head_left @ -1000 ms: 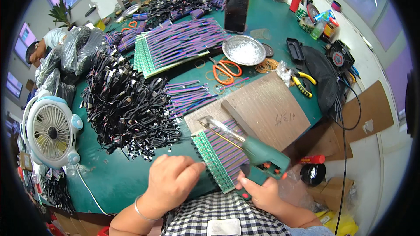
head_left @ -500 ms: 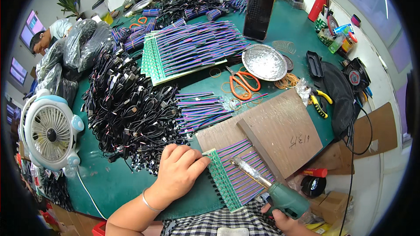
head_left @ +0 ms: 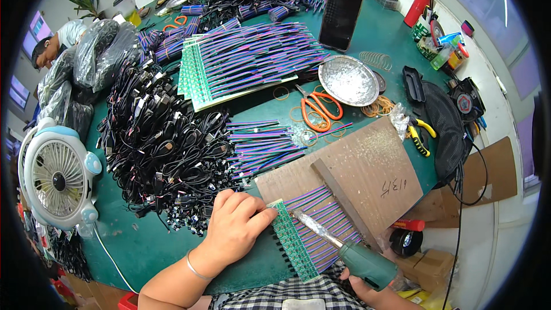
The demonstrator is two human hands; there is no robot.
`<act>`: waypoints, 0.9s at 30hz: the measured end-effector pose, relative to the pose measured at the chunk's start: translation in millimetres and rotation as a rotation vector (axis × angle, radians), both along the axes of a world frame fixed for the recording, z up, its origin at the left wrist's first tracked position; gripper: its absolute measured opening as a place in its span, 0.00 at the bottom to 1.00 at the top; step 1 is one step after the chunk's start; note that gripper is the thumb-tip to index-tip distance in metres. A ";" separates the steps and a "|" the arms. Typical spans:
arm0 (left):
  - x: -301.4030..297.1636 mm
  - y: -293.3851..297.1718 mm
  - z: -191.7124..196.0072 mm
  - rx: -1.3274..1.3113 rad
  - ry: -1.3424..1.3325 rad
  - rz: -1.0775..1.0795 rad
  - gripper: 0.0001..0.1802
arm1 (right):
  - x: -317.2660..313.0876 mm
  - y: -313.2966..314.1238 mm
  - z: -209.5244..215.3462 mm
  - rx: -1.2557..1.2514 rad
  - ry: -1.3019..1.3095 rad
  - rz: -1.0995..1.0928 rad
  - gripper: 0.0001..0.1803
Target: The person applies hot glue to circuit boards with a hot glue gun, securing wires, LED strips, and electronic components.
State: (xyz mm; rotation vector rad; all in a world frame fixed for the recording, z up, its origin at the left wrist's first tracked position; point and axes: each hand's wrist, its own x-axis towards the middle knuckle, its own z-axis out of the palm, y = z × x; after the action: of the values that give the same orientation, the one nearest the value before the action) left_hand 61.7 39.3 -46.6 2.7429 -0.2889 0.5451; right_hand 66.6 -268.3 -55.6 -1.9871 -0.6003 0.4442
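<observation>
My left hand (head_left: 234, 225) rests flat on the green table, its fingertips pressing the left edge of a green circuit-board strip (head_left: 293, 241) with purple wires (head_left: 327, 224) running off it. My right hand (head_left: 367, 287), low at the frame's edge, grips a green-handled soldering iron (head_left: 350, 252). The iron's metal tip touches the top end of the strip. The strip and wires lie on a brown wooden board (head_left: 367, 166) with a raised wooden bar across it.
A heap of black cables (head_left: 160, 138) lies left of my hand. Loose purple wire bundles (head_left: 261, 143), orange scissors (head_left: 315, 109), a metal dish (head_left: 348, 80), a standing phone (head_left: 340, 17), a white fan (head_left: 57, 175) and a stack of wired strips (head_left: 247, 60) surround the board. Another person (head_left: 51, 46) sits far left.
My view has shifted nearer the table. My left hand slid right onto the strip's edge. The soldering iron dropped lower, and its tip moved to the top end of the strip.
</observation>
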 end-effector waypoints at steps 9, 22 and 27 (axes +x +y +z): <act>0.6 0.4 -1.5 0.007 0.023 -0.006 0.07 | 5.6 4.9 1.1 0.067 0.139 0.039 0.14; 0.4 -0.1 0.0 0.020 0.046 0.006 0.06 | 7.6 6.5 -3.3 0.113 0.151 0.071 0.15; 0.1 -0.4 1.8 0.035 0.058 0.006 0.06 | 1.9 3.9 2.8 0.154 0.237 -0.040 0.18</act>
State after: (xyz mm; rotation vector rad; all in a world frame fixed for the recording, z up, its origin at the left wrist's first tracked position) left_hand 61.8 39.0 -44.7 2.7886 -0.2780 0.4650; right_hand 68.6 -264.4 -52.8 -1.7660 -0.4317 0.5822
